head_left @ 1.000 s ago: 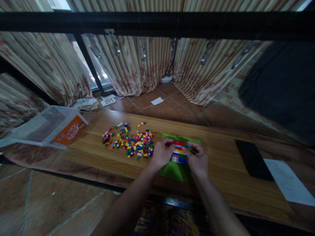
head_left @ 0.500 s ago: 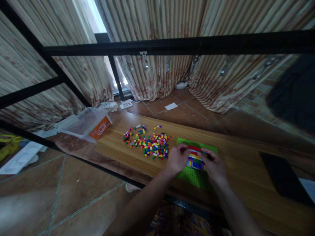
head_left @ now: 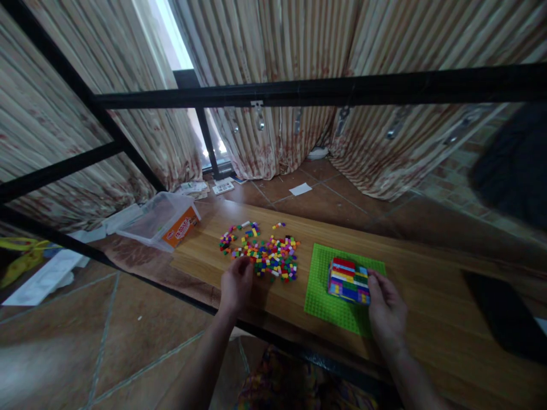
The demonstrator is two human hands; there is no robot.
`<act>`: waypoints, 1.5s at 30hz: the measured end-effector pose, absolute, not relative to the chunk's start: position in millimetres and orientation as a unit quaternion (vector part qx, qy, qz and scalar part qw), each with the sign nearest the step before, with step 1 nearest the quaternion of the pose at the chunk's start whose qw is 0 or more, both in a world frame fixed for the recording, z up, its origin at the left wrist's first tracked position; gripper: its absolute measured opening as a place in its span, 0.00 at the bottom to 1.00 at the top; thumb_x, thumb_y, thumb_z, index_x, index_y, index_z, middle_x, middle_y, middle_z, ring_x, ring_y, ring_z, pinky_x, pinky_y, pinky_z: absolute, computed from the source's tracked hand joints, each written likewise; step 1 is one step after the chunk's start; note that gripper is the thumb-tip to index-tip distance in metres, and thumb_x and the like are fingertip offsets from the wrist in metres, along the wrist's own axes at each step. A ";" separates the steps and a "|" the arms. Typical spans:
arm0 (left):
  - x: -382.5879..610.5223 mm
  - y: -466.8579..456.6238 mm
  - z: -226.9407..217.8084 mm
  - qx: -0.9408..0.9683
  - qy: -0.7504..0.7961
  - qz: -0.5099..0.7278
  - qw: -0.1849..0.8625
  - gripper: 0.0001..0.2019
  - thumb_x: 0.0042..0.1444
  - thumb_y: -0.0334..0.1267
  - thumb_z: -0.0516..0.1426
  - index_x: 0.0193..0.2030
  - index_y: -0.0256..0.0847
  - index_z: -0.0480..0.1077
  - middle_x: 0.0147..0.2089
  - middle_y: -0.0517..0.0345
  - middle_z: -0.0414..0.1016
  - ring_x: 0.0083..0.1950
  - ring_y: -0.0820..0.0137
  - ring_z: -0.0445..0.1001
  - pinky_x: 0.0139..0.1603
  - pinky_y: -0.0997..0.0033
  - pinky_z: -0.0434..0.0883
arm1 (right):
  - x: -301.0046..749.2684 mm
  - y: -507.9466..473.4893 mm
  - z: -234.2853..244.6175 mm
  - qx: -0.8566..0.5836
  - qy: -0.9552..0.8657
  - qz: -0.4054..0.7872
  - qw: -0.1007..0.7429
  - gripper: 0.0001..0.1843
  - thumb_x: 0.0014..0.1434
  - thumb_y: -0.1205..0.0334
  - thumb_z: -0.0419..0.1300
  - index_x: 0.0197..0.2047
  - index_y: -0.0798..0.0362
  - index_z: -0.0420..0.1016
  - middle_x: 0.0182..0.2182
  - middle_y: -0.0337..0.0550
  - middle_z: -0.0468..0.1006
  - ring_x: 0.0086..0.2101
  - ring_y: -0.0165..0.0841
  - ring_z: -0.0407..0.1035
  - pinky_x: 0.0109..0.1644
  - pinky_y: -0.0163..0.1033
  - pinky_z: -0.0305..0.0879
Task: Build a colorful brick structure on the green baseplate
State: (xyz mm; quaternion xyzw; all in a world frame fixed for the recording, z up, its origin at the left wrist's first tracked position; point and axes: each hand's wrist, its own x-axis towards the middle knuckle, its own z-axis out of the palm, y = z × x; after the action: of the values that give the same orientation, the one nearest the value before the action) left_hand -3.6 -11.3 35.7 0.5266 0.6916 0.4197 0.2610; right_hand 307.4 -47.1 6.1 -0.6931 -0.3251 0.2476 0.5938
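My left hand (head_left: 237,285) is at the near-left edge of a pile of small coloured toy bricks (head_left: 273,256), its fingers curled in a pinch. Whatever lies between those fingertips is hidden. On a green studded baseplate (head_left: 318,285) rests a block built of toy bricks (head_left: 348,280), with red, white, yellow, green and blue rows. My right hand (head_left: 387,304) grips this block at its right edge, thumb and fingers closed against the side.
A clear plastic box (head_left: 158,219) with an orange label stands at the left end of the wooden table (head_left: 419,285). A dark flat panel (head_left: 499,313) lies to the right. Black metal bars (head_left: 299,94) cross in front of striped curtains (head_left: 273,45).
My left hand has left the brick block and moved left to the loose pile. My right hand has stayed by the block, now at its right edge.
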 end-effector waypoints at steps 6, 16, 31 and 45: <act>-21.4 60.6 51.9 0.588 0.748 0.295 0.092 0.16 0.56 0.35 0.54 0.51 0.39 0.71 0.50 0.47 0.76 0.51 0.60 0.73 0.53 0.61 0.68 | 305.6 -50.6 2.9 -0.708 -0.344 0.211 0.579 0.29 0.54 0.38 0.58 0.45 0.55 0.78 0.40 0.49 0.80 0.38 0.40 0.72 0.44 0.44 0.68; -35.2 143.7 57.9 0.663 0.735 0.124 0.062 0.18 0.53 0.31 0.55 0.52 0.40 0.73 0.46 0.48 0.79 0.51 0.59 0.73 0.52 0.65 0.67 | 308.8 -52.8 0.1 -0.720 -0.341 0.205 0.568 0.27 0.56 0.39 0.57 0.44 0.54 0.78 0.40 0.47 0.80 0.39 0.41 0.73 0.43 0.43 0.68; 38.9 39.7 83.9 0.705 0.552 0.422 0.142 0.10 0.60 0.37 0.53 0.44 0.42 0.73 0.45 0.52 0.75 0.47 0.65 0.74 0.50 0.67 0.70 | 304.9 -47.3 1.5 -0.682 -0.360 0.207 0.602 0.24 0.58 0.42 0.56 0.43 0.54 0.78 0.40 0.47 0.81 0.39 0.38 0.73 0.44 0.43 0.68; 142.4 -31.9 41.4 0.544 0.488 0.464 0.500 0.07 0.49 0.35 0.61 0.37 0.40 0.73 0.37 0.55 0.75 0.38 0.70 0.75 0.42 0.70 0.73 | 303.4 -43.4 -2.3 -0.640 -0.356 0.223 0.644 0.21 0.59 0.46 0.56 0.43 0.55 0.78 0.40 0.46 0.79 0.41 0.37 0.72 0.47 0.43 0.67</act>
State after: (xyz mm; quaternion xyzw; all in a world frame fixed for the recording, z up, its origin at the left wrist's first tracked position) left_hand 142.4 -31.9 41.4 0.5442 0.4883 0.4637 0.5004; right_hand 303.4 -43.4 -2.3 -0.6397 -0.3555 0.2229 0.6439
